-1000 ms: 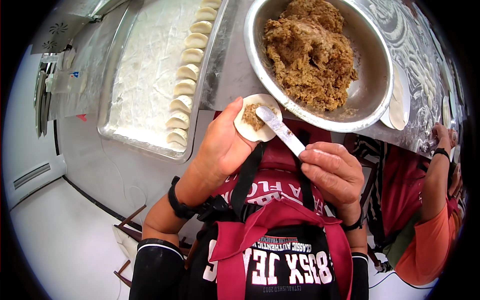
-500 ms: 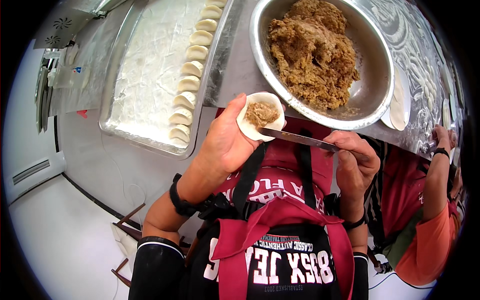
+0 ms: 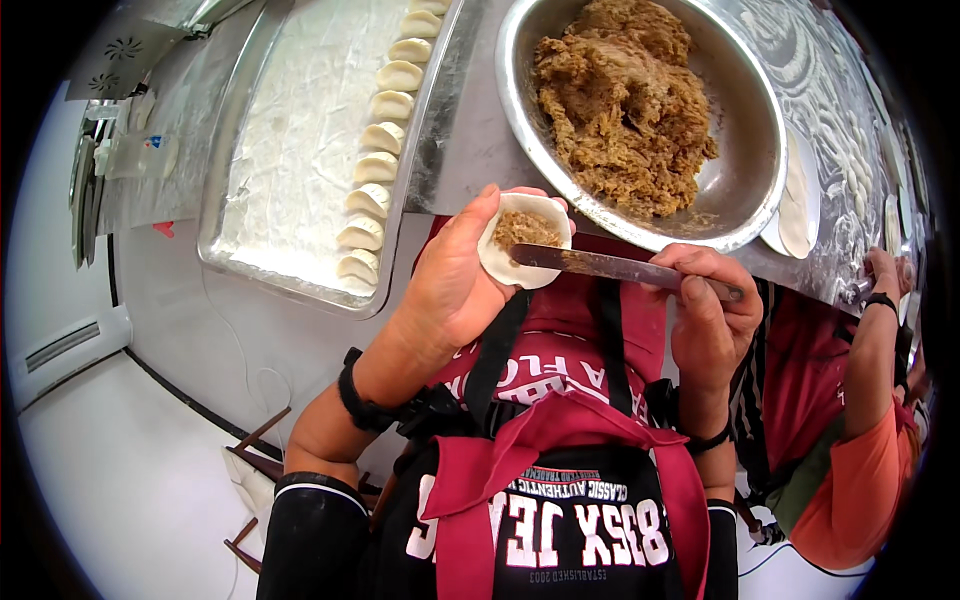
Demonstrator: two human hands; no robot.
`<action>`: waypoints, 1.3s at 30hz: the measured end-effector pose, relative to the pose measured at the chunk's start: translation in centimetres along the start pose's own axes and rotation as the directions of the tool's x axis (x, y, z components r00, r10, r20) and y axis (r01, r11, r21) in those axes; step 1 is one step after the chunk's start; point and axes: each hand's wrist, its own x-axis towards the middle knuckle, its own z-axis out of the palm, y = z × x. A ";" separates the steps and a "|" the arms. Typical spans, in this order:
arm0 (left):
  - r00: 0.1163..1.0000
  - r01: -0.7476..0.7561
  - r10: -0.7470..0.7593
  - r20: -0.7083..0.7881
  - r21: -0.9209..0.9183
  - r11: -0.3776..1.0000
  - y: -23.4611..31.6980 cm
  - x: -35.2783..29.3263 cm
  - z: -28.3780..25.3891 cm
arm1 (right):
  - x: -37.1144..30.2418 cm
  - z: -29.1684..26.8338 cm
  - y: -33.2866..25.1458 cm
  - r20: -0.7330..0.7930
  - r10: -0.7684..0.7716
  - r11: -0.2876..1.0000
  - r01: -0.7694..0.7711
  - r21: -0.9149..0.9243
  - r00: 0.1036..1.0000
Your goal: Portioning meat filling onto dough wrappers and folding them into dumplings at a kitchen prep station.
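In my left hand (image 3: 455, 270) lies a round white dumpling wrapper (image 3: 503, 268), cupped by the fingers with the thumb at its edge. Brown minced filling (image 3: 522, 228) sits in the middle of the wrapper. My right hand (image 3: 712, 320) grips a flat metal spatula (image 3: 620, 268), a long thin blade whose far end rests on the filling. Just beyond my hands stands a wide steel bowl (image 3: 745, 190) with a large mound of the same brown filling (image 3: 630, 110).
To the left is a floured metal tray (image 3: 300, 130) with a row of folded dumplings (image 3: 367, 200) along its right side. A white plate of wrappers (image 3: 797, 205) sits right of the bowl. Further right, a co-worker's hand (image 3: 882, 270) is at the floured table (image 3: 820, 90).
The spatula blade has turned flatter and moved further over the filling, which now looks more pressed down. The wrapper has tilted slightly in my left hand.
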 end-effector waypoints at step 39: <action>0.995 0.072 -0.075 0.069 0.048 0.996 0.5 -1.2 2.7 | 1.8 -0.9 -3.7 0.474 -0.251 0.286 0.533 -0.796 0.844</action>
